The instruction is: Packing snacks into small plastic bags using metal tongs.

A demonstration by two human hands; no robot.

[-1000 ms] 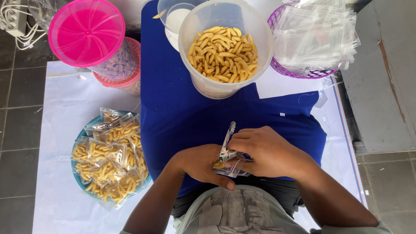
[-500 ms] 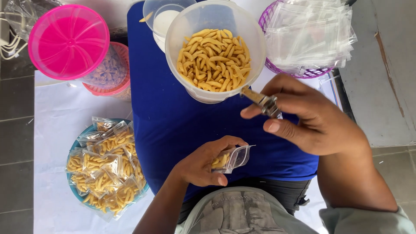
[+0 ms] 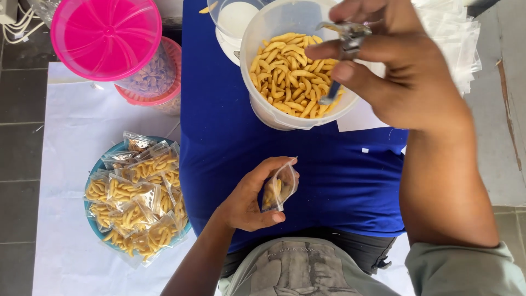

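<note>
My left hand (image 3: 249, 197) holds a small clear plastic bag (image 3: 278, 187) partly filled with yellow curled snacks, its mouth turned up over the blue cloth (image 3: 230, 126). My right hand (image 3: 400, 71) is raised over the clear plastic tub (image 3: 274, 118) of yellow snacks (image 3: 287, 74), pinching a metal scoop (image 3: 342, 46) whose tip dips down into the snacks.
A blue plate (image 3: 93, 167) at the left carries several filled snack bags (image 3: 137, 192). A pink lidded container (image 3: 107, 38) stands at the top left. A second clear tub (image 3: 233, 19) sits behind the snack tub. A stack of empty clear bags (image 3: 455, 38) lies at the top right. White sheet underneath.
My right hand left the bag, lifted with the scoop and moved up over the tub. My left hand stayed low and kept the bag, now held more upright.
</note>
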